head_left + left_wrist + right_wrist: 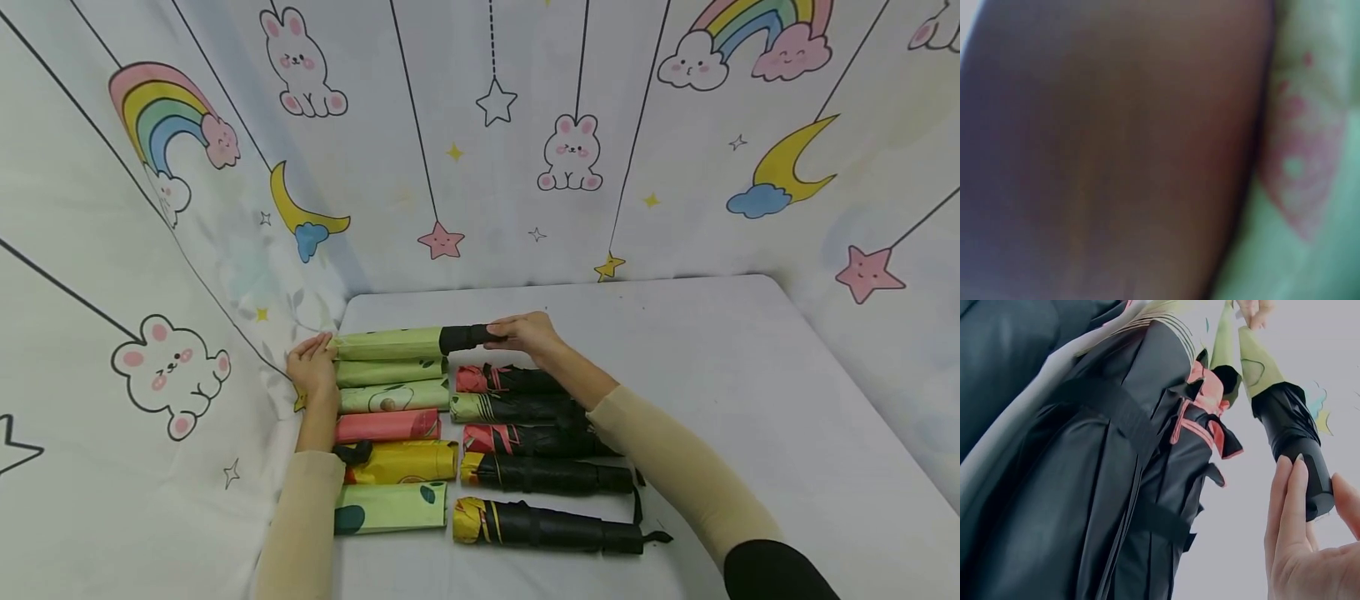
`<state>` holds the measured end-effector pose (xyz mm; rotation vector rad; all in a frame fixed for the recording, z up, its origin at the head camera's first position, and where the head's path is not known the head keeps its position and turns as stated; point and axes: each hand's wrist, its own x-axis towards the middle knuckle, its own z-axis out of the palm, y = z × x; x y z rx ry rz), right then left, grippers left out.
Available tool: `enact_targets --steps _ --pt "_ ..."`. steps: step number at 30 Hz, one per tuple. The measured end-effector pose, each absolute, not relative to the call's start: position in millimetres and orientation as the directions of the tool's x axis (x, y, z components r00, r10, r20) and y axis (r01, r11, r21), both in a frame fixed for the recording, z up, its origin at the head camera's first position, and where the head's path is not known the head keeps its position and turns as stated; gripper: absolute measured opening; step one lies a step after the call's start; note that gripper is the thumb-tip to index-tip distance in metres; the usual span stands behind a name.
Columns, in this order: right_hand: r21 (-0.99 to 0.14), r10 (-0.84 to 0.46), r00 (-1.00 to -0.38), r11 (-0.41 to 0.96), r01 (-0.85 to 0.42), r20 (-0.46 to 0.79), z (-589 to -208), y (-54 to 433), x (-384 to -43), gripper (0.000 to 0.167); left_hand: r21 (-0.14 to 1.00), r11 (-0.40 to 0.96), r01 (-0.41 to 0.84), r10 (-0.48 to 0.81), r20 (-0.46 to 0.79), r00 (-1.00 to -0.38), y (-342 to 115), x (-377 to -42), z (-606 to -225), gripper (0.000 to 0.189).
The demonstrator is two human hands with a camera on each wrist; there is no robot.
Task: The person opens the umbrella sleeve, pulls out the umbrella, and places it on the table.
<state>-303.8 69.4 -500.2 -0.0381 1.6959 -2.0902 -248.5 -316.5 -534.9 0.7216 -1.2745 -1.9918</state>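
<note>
A folded umbrella with a black handle (pixel 465 337) and a light green sleeve (pixel 386 343) around its other part lies across the far end of the rows. My right hand (pixel 528 333) pinches the handle's end between thumb and fingers, also plain in the right wrist view, where the black handle (pixel 1300 469) points toward the palm. At the sleeve's far left end, my left hand (pixel 313 364) pinches the green fabric. The left wrist view is blurred, mostly skin, with green fabric (pixel 1297 250) bearing a pink print at its right side.
Below lies a left column of flat sleeves: green (pixel 390 372), avocado-print (pixel 427 396), red (pixel 386 426), yellow (pixel 405 462) and green (pixel 393 508). Beside it runs a column of several rolled black umbrellas (pixel 547 525) with coloured tips. A patterned curtain (pixel 495 192) stands behind the white table (pixel 712 358).
</note>
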Motion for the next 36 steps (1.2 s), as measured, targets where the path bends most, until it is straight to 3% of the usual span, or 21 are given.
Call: enact_targets --steps 21,36 --pt "-0.941 -0.345 -0.903 -0.127 0.315 -0.256 -498 102 -302 0.034 0.874 -0.405 0.268 -0.737 -0.139 -0.661 -310 -236 -521 0.03" --pt "-0.94 -0.353 -0.905 -0.154 0.305 -0.236 -496 128 -297 0.044 0.862 -0.423 0.281 -0.736 -0.146 -0.661 -313 -238 -523 0.027"
